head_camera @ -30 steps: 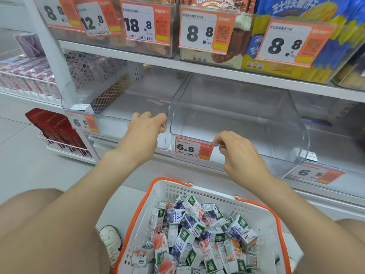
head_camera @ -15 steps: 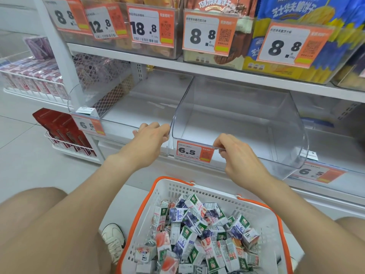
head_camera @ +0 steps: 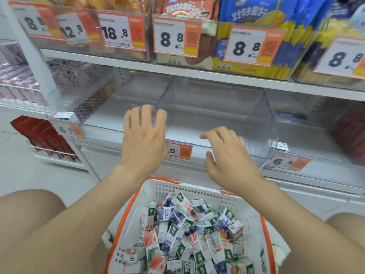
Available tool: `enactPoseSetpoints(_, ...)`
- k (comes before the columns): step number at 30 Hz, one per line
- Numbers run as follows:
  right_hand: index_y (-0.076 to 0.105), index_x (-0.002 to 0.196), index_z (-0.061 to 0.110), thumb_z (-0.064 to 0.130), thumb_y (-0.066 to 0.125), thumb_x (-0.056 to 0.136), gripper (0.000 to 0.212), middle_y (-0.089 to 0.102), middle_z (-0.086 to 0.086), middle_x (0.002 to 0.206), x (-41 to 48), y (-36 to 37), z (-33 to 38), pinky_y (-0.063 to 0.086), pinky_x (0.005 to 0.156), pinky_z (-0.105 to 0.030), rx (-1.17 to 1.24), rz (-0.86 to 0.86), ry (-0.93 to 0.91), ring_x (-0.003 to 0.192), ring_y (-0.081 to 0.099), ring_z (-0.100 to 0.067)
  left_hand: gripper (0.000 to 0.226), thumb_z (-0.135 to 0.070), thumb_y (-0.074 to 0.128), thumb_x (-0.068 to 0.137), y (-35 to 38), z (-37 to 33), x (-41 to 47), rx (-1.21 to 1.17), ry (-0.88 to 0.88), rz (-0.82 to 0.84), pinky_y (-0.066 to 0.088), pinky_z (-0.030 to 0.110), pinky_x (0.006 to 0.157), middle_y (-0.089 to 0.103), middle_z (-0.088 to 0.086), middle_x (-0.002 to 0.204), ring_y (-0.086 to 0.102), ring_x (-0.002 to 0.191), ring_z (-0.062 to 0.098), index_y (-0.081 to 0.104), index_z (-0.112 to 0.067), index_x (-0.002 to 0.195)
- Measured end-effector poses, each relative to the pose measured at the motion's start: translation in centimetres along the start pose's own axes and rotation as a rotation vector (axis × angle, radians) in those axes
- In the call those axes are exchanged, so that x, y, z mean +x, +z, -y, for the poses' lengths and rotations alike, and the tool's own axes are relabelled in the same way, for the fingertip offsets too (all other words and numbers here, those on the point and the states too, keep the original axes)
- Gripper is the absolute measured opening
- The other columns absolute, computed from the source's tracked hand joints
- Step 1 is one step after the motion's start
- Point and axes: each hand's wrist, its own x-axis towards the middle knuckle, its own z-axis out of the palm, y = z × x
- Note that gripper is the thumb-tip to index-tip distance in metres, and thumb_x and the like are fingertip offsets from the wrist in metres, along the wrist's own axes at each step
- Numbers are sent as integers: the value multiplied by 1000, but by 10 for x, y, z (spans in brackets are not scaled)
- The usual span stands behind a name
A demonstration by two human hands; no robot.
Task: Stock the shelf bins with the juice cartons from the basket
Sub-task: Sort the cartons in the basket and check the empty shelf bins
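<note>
Clear plastic shelf bins are sitting side by side on a white metal shelf, and three of them are showing in the head view: a left clear bin [head_camera: 102, 107], a middle clear bin with a curved side wall [head_camera: 217, 115], and a right clear bin [head_camera: 308, 131]. No cartons are showing inside the left or middle bin; the right one is too blurred to judge. An orange-and-white price tag reading 6.5 [head_camera: 287, 162] is hanging below the right bin.

The left hand [head_camera: 143, 139] is hovering over the front edge where the left and middle bins meet, fingers spread, holding nothing. The right hand [head_camera: 227, 157] is hovering at the middle bin's front lip, fingers loosely curled, also holding nothing.

Below both hands, a white perforated plastic basket with orange rim [head_camera: 197, 186] is resting on the floor. It is holding a jumbled heap of small juice cartons [head_camera: 183, 230], white with green, blue and red-pink printing, too many to count, lying at all angles.
</note>
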Motion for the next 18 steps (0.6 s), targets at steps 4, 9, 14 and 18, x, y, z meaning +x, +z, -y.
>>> enactPoseSetpoints(4,62,105,23,15,55,84,24,58,2,103,-26,-31,-21,36,83,-39,46,-16,73,99,55,-26,34,-7,51,77,-2,-66,-7,-280,304,9,45,49,85,51,15,117,49,103,39,57,-8,111)
enactPoseSetpoints(9,59,103,21,1,58,79,31,56,-3,105,-50,-65,-82,41,83,-44,-36,35,270,98,53,-31,40,-6,60,86,12,-127,-11,-393,530,119,47,48,95,51,14,135,52,115,37,58,-10,126)
enactPoseSetpoints(14,52,127,18,6,68,84,47,53,-10,118,-71,-79,-164,43,85,-45,-322,185,487,105,55,-38,36,-8,62,94,28,-172,-7,-447,524,88,49,44,94,54,9,133,56,111,33,59,-13,129)
enactPoseSetpoints(18,54,123,17,-7,57,81,49,62,-10,113,-79,-75,-197,49,85,-43,-233,357,466,108,59,-37,48,-1,70,89,47,-183,-7,-355,468,105,51,45,90,61,7,129,63,106,32,58,-14,133)
